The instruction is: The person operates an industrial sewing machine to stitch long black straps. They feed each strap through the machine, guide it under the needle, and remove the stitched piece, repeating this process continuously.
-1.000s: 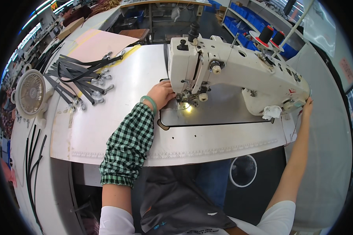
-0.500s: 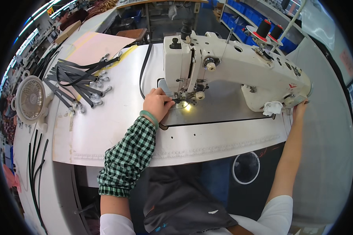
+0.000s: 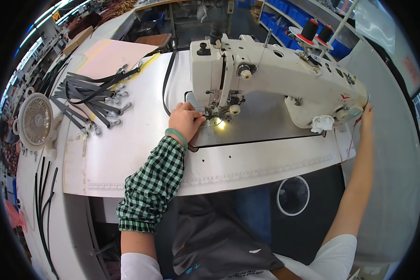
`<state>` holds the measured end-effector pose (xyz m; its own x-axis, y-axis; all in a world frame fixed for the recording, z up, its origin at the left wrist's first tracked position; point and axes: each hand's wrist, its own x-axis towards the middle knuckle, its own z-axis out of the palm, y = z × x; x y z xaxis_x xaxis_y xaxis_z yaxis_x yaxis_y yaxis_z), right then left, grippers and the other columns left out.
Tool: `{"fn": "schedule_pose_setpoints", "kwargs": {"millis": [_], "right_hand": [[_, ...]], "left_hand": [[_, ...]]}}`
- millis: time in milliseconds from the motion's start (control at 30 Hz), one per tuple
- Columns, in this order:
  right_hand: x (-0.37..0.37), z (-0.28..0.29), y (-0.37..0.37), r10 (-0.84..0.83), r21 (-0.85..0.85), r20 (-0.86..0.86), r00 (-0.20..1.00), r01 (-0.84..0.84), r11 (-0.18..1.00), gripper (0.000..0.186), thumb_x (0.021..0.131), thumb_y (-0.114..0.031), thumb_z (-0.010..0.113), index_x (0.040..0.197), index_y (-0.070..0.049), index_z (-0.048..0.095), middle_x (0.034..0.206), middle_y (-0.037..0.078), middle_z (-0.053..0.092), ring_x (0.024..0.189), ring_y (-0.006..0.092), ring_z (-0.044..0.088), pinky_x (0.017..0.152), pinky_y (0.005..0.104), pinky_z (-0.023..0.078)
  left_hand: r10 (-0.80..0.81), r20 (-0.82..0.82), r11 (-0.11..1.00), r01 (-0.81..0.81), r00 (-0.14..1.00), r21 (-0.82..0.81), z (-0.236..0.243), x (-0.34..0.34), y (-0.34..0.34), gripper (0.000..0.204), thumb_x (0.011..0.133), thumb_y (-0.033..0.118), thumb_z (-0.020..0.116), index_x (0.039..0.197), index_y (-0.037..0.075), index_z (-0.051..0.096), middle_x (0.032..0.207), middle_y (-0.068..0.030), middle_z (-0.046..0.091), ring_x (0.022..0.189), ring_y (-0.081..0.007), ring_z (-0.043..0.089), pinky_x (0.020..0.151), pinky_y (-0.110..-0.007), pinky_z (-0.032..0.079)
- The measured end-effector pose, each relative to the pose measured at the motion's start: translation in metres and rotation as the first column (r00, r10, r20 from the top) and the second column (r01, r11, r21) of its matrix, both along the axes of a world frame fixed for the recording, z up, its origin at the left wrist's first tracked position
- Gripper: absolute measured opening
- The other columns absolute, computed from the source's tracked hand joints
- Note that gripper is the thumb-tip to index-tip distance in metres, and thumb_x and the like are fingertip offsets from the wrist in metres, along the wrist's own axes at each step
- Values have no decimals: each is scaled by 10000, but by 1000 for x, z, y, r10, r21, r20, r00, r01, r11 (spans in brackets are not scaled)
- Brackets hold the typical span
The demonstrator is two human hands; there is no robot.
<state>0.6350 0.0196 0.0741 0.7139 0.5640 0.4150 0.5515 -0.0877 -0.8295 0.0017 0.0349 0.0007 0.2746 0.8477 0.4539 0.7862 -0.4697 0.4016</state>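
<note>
A white sewing machine [image 3: 261, 70] stands on a worktop [image 3: 126, 163], its small lamp lighting the needle plate [image 3: 218, 122]. My left hand [image 3: 185, 119], below a green bracelet and checked sleeve, pinches a black strap [image 3: 166, 81] just left of the presser foot [image 3: 214, 113]; part of the strap is hidden by fingers. My right hand [image 3: 367, 112] is at the handwheel [image 3: 366, 100] on the machine's right end, fingers closed at its rim and partly hidden. A red item dangles beside them, too small to name. A pile of dark straps with metal clasps [image 3: 93, 95] lies left.
A small white fan [image 3: 35, 119] and loose black cords [image 3: 44, 200] are at left. Pink sheets [image 3: 107, 53] lie behind the straps. Thread cones [image 3: 308, 32] stand behind the machine. Shelves with blue bins [image 3: 284, 23] are in the background.
My left hand moved down and slightly left, bringing a black strap into view at the needle. My right hand dipped, then rose again along the handwheel. The view shifted slightly.
</note>
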Motion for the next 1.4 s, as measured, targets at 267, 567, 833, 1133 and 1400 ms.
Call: {"fn": "schedule_pose_setpoints", "kwargs": {"millis": [267, 567, 833, 1133, 1400], "right_hand": [[16, -5, 7, -87, 12, 169, 982, 86, 996, 573, 879, -456, 349, 1081, 61, 494, 1001, 156, 568, 917, 235, 527, 803, 319, 390], [3, -27, -2, -99, 68, -70, 993, 104, 992, 516, 886, -404, 372, 1079, 55, 507, 1054, 158, 551, 982, 242, 505, 833, 315, 370], [16, 38, 9, -120, 17, 580, 806, 136, 991, 508, 880, -400, 363, 1085, 40, 514, 1080, 205, 538, 974, 287, 526, 845, 335, 391], [38, -2, 3, -109, 4, 120, 987, 110, 994, 496, 884, -432, 345, 1029, 18, 491, 911, 153, 573, 800, 230, 569, 683, 324, 448], [9, -2, 10, -82, -157, 86, 993, 95, 983, 485, 890, -440, 332, 984, 8, 489, 852, 130, 580, 598, 216, 576, 634, 319, 461]], "left_hand": [[0, -29, 1000, 0, 1000, 28, -4, -1, 2, 86, 663, 170, 669, 712, 102, 688, 747, -39, 558, 760, -209, 504, 682, -321, 432], [-11, -7, 1000, 11, 1000, 19, -5, 3, 6, 90, 666, 175, 662, 714, 103, 687, 745, -32, 554, 774, -210, 499, 676, -327, 425], [-14, 2, 997, 13, 1000, 77, -5, 4, 7, 95, 665, 158, 672, 693, 68, 676, 709, -60, 549, 719, -227, 502, 653, -322, 442], [16, -21, 996, -14, 1000, 87, -4, 7, 6, 134, 676, 184, 666, 732, 61, 665, 750, -63, 549, 756, -228, 499, 673, -323, 442], [-30, -485, 993, 81, 874, 83, 7, 21, -56, 170, 751, 195, 577, 776, 28, 558, 685, -55, 528, 692, -202, 542, 627, -324, 436]]}}
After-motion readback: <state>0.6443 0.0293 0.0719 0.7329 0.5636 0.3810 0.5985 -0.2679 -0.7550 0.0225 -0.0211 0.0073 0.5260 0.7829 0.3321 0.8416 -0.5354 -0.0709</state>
